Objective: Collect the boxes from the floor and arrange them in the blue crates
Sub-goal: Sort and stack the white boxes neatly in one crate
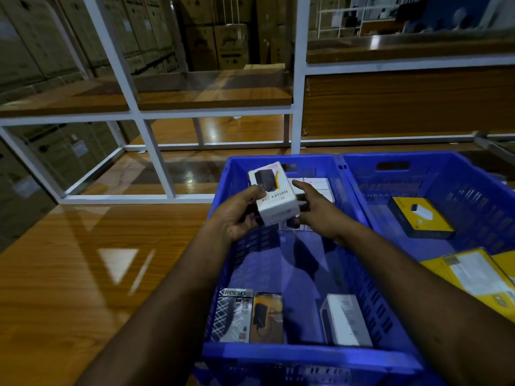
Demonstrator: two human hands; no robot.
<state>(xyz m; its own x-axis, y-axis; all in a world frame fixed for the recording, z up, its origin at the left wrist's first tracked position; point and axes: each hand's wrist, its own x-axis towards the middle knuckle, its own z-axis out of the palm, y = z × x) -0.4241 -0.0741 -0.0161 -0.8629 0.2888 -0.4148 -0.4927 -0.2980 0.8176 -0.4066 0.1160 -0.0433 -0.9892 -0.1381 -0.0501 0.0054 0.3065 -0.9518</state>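
2 hands hold 1 white box above the left blue crate: the left hand grips its near side, the right hand cups its far edge. Placement is pending. Beneath the hands lie white boxes; nearer the person stand 3 more. The right crate holds yellow boxes. No floor is visible; the remaining count is undetermined.

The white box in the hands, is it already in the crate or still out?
Still out. Both the left hand and right hand hold the white box in the air above the left blue crate.
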